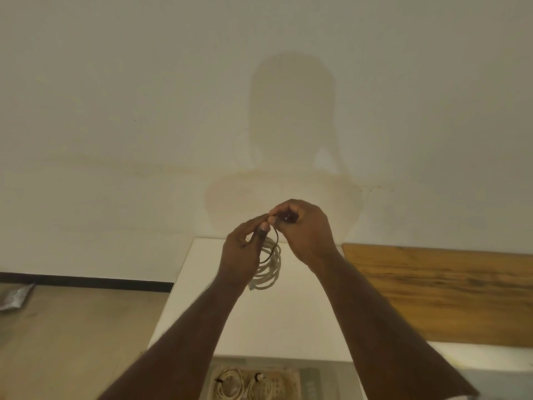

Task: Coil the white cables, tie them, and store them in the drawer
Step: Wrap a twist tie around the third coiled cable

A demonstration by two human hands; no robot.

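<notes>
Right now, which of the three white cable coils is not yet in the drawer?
The coil in the hands, held up over the white cabinet top, with a black tie being worked on it. The other two coils lie in the open drawer, already tied.

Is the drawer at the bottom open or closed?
Open. Below the white cabinet top, the drawer shows its inside, where two tied white cable coils already lie.

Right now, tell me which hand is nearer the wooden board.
Right. The right hand pinches the black tie just left of the wooden board; the left hand holds the coiled white cable farther left, over the white cabinet top.
</notes>
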